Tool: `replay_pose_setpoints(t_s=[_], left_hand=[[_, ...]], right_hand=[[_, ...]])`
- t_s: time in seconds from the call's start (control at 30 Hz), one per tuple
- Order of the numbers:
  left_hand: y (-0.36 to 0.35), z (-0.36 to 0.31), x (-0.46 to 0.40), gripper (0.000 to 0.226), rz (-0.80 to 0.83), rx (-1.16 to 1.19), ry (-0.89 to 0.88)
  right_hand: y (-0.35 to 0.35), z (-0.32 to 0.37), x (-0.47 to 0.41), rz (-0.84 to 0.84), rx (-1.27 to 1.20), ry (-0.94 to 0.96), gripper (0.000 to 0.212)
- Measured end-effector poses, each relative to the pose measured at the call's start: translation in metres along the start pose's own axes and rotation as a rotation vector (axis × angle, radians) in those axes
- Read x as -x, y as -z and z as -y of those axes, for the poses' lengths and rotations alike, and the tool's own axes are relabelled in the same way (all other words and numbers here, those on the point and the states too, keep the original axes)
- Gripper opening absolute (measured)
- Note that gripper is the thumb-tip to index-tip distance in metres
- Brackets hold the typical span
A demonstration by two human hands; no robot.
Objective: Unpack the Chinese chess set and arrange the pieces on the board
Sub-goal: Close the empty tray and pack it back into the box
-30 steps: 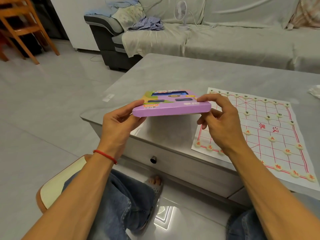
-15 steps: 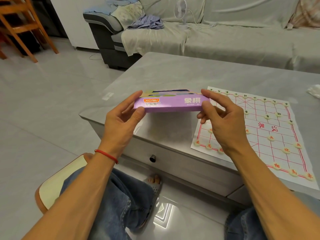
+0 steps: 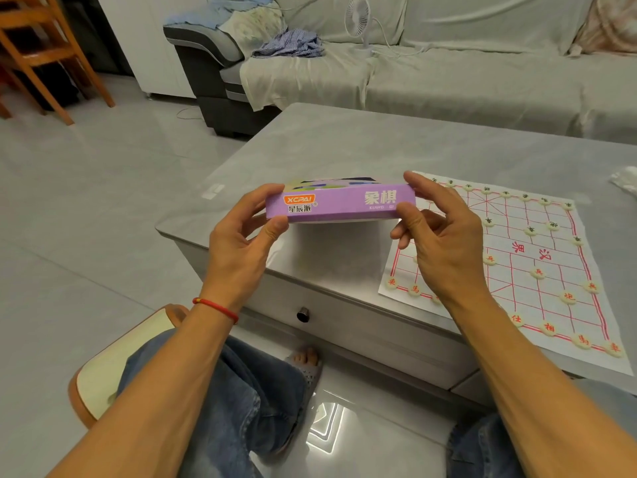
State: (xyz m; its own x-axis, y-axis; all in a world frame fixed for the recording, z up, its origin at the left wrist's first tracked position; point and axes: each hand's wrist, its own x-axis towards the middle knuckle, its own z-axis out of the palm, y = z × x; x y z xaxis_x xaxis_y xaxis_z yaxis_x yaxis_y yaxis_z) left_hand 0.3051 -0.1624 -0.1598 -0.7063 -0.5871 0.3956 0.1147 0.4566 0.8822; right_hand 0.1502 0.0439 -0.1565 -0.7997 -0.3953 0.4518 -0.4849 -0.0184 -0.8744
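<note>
Nearest the camera, blue-jeaned knees and a cream cushioned stool with a brown rim (image 3: 103, 370) are seen, with both bare forearms reaching forward and upward from the lower corners. A thin red cord bracelet (image 3: 215, 308) is worn on the left wrist. The flat purple cardboard chess box (image 3: 339, 203) is held in the air above the near edge of the grey stone-topped bench (image 3: 344, 146), its long side wall turned to the camera. The left hand (image 3: 241, 239) is closed on the box's left end, thumb under the lower edge and fingers over the top; the right hand (image 3: 444, 243) pinches the right end between thumb and forefinger, the other fingers loosely curled below. On the wall "XCPAI" in an orange badge, "星辰派", "象棋" and a small line beginning "XIANG" can be read. Just right of the box, the white paper chessboard with red lines (image 3: 537, 257) lies flat on the bench, with round cream chess pieces (image 3: 568, 296) set on it. Beyond, a small white fan (image 3: 358, 19) stands on a grey covered sofa (image 3: 465, 74).
</note>
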Motion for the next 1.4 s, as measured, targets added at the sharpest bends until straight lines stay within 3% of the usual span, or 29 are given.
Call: replay_pose_setpoints(t_s=[0.37, 0.73, 0.97, 1.4], left_hand=[[-0.001, -0.003, 0.0, 0.043, -0.003, -0.023, -0.06], [-0.002, -0.007, 0.001, 0.043, -0.051, -0.007, -0.024], [-0.001, -0.006, 0.0, 0.043, -0.076, -0.016, -0.015], [-0.003, -0.008, 0.001, 0.044, -0.072, -0.016, -0.007]], right_hand=[[0.004, 0.005, 0.001, 0.017, -0.113, -0.117, 0.041], [-0.005, 0.003, 0.004, 0.015, -0.161, -0.113, 0.043], [-0.004, 0.003, 0.004, 0.108, -0.161, -0.079, 0.052], [-0.005, 0.007, 0.008, 0.048, -0.204, -0.146, 0.046]])
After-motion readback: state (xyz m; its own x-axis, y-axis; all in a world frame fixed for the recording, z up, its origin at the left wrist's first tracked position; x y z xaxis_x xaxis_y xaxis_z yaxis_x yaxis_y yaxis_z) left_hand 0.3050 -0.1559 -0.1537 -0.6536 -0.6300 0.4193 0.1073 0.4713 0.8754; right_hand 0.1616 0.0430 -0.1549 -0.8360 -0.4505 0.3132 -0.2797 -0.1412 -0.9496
